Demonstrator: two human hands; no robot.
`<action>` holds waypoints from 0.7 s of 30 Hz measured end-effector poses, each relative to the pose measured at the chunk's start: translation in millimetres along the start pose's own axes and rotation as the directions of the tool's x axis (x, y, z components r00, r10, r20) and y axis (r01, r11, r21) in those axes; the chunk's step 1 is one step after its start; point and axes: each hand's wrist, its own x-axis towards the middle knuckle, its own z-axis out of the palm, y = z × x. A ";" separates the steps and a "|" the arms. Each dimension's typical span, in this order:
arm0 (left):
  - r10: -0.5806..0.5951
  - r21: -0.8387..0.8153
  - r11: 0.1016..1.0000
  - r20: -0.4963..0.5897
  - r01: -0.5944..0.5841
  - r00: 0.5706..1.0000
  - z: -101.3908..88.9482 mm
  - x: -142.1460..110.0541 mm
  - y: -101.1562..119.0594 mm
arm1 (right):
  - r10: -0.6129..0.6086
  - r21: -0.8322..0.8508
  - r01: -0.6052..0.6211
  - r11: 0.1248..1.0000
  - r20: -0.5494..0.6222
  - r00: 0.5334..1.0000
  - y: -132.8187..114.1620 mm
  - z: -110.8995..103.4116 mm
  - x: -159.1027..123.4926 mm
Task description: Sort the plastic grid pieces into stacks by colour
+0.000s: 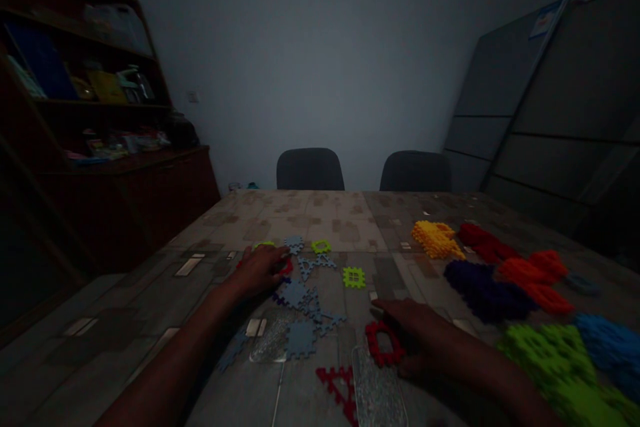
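My left hand (263, 268) is bent over a red toothed plastic piece (287, 268) at the far left of a loose group, its fingers closed on the edge and covering most of it. In my right hand (417, 333), between thumb and fingers, is a red toothed ring piece (384, 343) with an open middle. Between the hands lie grey-blue interlocking pieces, among them a square (301, 339) and a triangle (306, 268). A lime window piece (354, 277) and another lime piece (321, 247) lie farther back. A red triangle piece (341, 388) is near the front.
Sorted piles stand at the right: yellow (435, 239), dark red (483, 242), orange (537, 277), purple (487, 290), lime (553, 360) and blue (613, 347). Two dark chairs (310, 169) are behind the patterned table (345, 213). Shelves (100, 105) line the left wall.
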 end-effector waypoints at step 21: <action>0.360 -0.459 0.781 -0.224 -0.424 0.906 8.3 -31.2 130.6 | -0.023 0.010 0.027 1.000 -0.285 0.958 15.3 -5.6 13.6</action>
